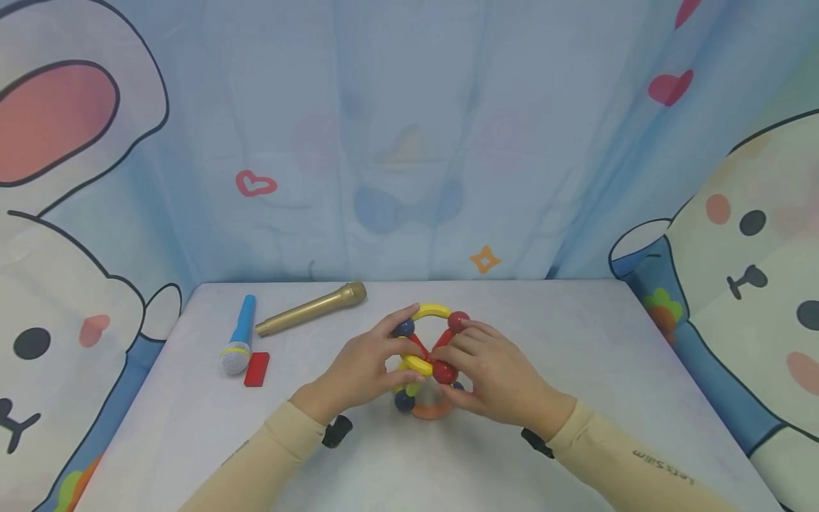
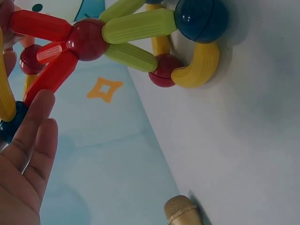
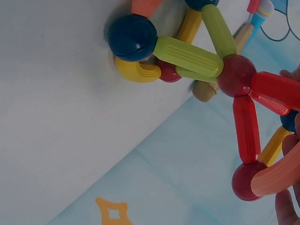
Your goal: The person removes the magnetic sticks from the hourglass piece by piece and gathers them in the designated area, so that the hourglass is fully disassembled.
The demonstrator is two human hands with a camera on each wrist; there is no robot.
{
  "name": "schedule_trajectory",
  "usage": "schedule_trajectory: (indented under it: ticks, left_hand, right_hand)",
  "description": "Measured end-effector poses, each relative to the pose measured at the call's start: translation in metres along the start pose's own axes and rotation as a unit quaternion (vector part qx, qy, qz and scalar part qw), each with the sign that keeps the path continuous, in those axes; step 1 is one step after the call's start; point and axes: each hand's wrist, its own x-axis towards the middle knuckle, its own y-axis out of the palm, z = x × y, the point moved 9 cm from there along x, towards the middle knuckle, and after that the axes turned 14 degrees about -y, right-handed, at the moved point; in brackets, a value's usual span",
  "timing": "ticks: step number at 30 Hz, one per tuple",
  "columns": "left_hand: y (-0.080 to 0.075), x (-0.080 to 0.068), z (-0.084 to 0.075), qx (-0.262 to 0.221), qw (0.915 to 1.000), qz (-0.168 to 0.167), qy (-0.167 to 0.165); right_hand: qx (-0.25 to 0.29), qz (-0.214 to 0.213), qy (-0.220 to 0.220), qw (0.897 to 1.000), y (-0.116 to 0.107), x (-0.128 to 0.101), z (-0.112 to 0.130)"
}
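A magnetic ball-and-stick toy (image 1: 431, 311) stands on the table between both hands. Its lower ring, with a blue ball (image 1: 404, 402) and an orange curved rod (image 1: 432, 411), lies on the tabletop. Green sticks (image 2: 140, 26) rise to a central red ball (image 3: 236, 76), from which red sticks (image 3: 246, 129) spread to an upper ring of balls and curved rods. My left hand (image 1: 365, 359) holds the upper ring's left side, near a blue ball (image 1: 404, 328) and a yellow curved rod (image 1: 418, 365). With bent fingers, my right hand (image 1: 505, 373) grips the ring's right side around a red ball (image 1: 444, 372).
A blue toy microphone (image 1: 242, 334) and a gold microphone (image 1: 311, 309) lie at the table's left. Beside the blue one is a small red block (image 1: 257, 370). Behind the white table (image 1: 576, 327) hangs a printed blue curtain (image 1: 409, 92).
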Motion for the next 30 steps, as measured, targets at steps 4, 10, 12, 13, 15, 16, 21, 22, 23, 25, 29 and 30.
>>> schedule_trajectory:
  ticks: [4,10,12,13,15,16,21,22,23,25,29,30]
  left_hand:
    - [0.001,0.0,0.0,-0.003,1.0,-0.002,0.0]
    - [0.001,0.0,0.001,-0.004,1.0,-0.006,0.0]
    - [0.001,-0.001,0.001,-0.004,1.0,-0.008,0.001]
    - [0.001,-0.001,0.001,-0.004,1.0,-0.009,0.002]
    - [0.001,-0.001,0.001,-0.004,0.9999,-0.01,0.004]
    - [0.001,-0.001,0.0,-0.005,0.9999,-0.012,0.006]
    - [0.0,-0.001,0.0,-0.008,0.9998,-0.017,0.012]
    - [0.0,-0.001,0.0,-0.007,0.9997,-0.018,0.014]
    - [0.0,-0.001,0.0,-0.006,0.9997,-0.018,0.015]
    - [0.001,-0.002,0.0,-0.004,0.9996,-0.02,0.017]
    - [0.001,-0.002,-0.001,0.005,0.9995,-0.023,0.02]
    - [0.001,-0.003,-0.002,0.007,0.9994,-0.024,0.022]
  right_hand:
    - [-0.004,0.008,0.0,1.0,0.004,0.001,0.001]
    - [-0.01,0.019,-0.002,1.0,0.009,0.001,0.001]
    - [-0.013,0.021,-0.001,1.0,0.01,0.001,0.001]
    - [-0.016,0.022,0.0,1.0,0.011,0.001,0.001]
    - [-0.022,0.021,0.002,1.0,0.012,0.001,0.001]
    - [-0.024,0.021,0.003,0.999,0.013,0.001,0.001]
    - [-0.033,0.014,0.0,0.999,0.014,0.003,0.002]
    - [-0.033,0.013,-0.001,0.999,0.014,0.003,0.002]
    - [-0.034,0.011,-0.002,0.999,0.015,0.003,0.002]
    - [-0.035,0.008,-0.004,0.999,0.015,0.003,0.002]
    - [-0.039,0.006,-0.009,0.999,0.015,0.001,0.002]
    - [-0.039,0.006,-0.009,0.999,0.015,0.001,0.002]
